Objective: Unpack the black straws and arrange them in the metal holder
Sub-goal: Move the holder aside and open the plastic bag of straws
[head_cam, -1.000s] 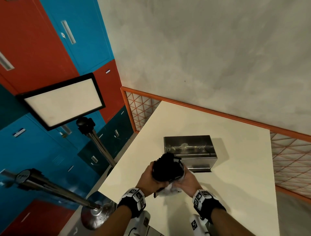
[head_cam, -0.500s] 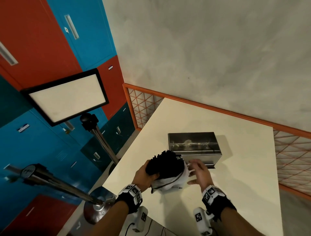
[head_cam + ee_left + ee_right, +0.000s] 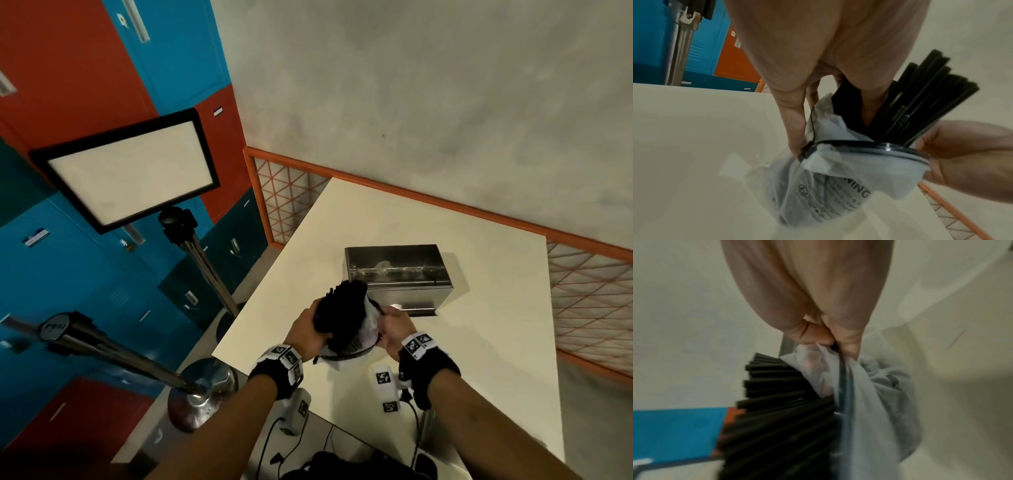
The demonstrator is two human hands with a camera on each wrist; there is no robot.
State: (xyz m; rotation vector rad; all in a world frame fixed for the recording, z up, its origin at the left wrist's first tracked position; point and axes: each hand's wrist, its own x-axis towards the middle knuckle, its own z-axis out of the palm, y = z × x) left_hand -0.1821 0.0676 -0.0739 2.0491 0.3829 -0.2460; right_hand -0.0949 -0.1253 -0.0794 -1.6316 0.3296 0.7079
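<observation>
A thick bundle of black straws (image 3: 342,310) sticks up out of a clear plastic bag (image 3: 368,330) just above the table's near part. My left hand (image 3: 317,323) grips the bundle from the left; in the left wrist view its fingers (image 3: 869,105) wrap the straws (image 3: 920,97) above the bag's black zip rim (image 3: 869,144). On the other side my right hand (image 3: 385,318) pinches the top edge of the bag (image 3: 869,402) beside the straws (image 3: 781,402). Right behind the hands sits the shiny metal holder (image 3: 397,277), an open box with no straws in it.
The cream table (image 3: 462,359) has its left edge close to my left hand. Beyond that edge stand two metal stanchion posts (image 3: 202,260) and a framed sign (image 3: 130,174). An orange lattice rail (image 3: 589,301) runs along the far and right sides. Cables (image 3: 342,455) lie by the near edge.
My right hand, which had let go with spread fingers half a second ago, has come back and pinched the bag's edge. The bundle is tilted more upright, nearer the holder.
</observation>
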